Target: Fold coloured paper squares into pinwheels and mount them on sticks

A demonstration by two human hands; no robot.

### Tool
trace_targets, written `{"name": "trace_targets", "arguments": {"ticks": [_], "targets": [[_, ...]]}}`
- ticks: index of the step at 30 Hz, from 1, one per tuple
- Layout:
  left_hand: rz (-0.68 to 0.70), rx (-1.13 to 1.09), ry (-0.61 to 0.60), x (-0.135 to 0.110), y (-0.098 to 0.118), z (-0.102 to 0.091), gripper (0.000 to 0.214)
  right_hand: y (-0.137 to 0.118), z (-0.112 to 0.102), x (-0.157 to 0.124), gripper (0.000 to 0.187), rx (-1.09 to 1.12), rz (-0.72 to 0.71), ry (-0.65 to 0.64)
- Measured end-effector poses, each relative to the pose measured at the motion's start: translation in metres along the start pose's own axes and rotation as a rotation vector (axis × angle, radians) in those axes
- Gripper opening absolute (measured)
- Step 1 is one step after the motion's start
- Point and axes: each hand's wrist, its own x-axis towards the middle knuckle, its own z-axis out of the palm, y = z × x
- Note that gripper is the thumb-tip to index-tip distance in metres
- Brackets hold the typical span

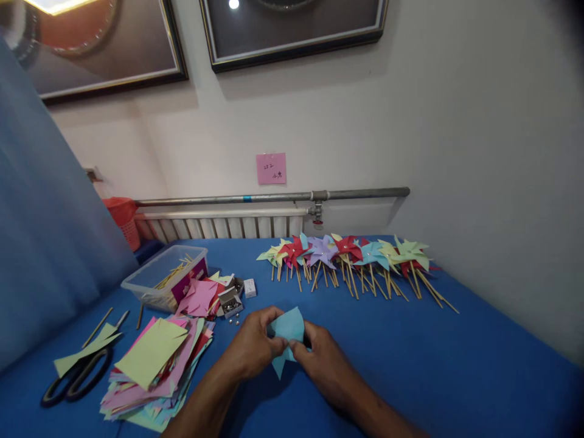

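Observation:
Between my two hands is a light blue paper pinwheel blade (291, 325), partly folded, with pointed tips sticking up and down. My left hand (256, 342) pinches its left side, thumb in front and fingers behind. From the right, my right hand (323, 360) grips it too, its thumb pressed near the middle. The fingertips behind the paper are hidden. Up and left of my hands lies an open small box of metal pins (230, 304), with a few loose pins (234, 320) beside it.
Finished pinwheels on sticks (322, 250) line the back of the blue-covered table (410, 371). At left are a paper stack (152, 353), black-handled scissors (86, 377) partly under a paper strip, a clear plastic bin of sticks (166, 277), and pink cut paper (198, 297). A radiator (223, 225) stands behind.

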Motion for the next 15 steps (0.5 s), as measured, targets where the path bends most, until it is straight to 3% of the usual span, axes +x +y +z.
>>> {"name": "trace_targets", "arguments": {"ticks": [5, 10, 15], "targets": [[-0.053, -0.206, 0.059, 0.004, 0.004, -0.004, 0.024, 0.008, -0.005, 0.007, 0.028, 0.088, 0.026, 0.036], [-0.085, -0.415, 0.142, 0.009, -0.002, -0.001, 0.029, 0.005, 0.0, 0.002, 0.052, 0.481, 0.095, 0.03], [-0.08, -0.546, 0.252, 0.011, -0.01, 0.01, 0.03, 0.007, 0.013, -0.004, 0.053, 0.615, 0.081, 0.005]]}}
